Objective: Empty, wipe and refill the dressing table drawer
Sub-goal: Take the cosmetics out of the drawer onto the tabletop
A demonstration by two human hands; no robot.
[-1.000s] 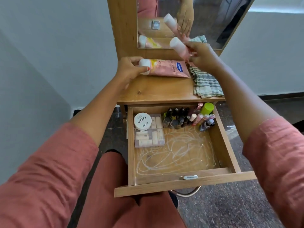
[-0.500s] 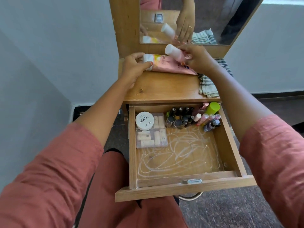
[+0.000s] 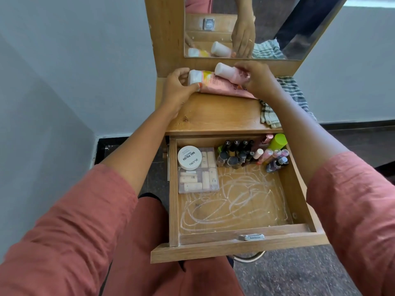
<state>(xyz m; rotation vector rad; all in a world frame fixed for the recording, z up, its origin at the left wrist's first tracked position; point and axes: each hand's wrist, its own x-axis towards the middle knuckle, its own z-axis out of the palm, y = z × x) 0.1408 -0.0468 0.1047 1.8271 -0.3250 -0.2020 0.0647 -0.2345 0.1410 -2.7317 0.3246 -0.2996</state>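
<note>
Hands are both up on the brown wooden table top (image 3: 213, 118), close to the mirror (image 3: 288, 28). I see the left hand (image 3: 176, 89) curl its fingers and thumb round the white cap end of a big pink squeeze tube (image 3: 215, 84), which lies flat on the table. The right hand (image 3: 257, 80) holds a small pink bottle with a white cap (image 3: 227, 72) by its bottom end. The bottle tilts over the big tube, and I cannot tell if the two touch. A green and white checked cloth (image 3: 294, 92) lies just beside the right hand.

Below, the wooden drawer (image 3: 235, 252) is pulled open. At its back left sits a clear plastic box (image 3: 206, 184) with a round white tub (image 3: 189, 157) on top. At the back right stand many little dark bottles (image 3: 233, 155) and a bottle with a lime green cap (image 3: 277, 142). White scribble marks (image 3: 235, 201) cover the bare drawer floor.
</note>
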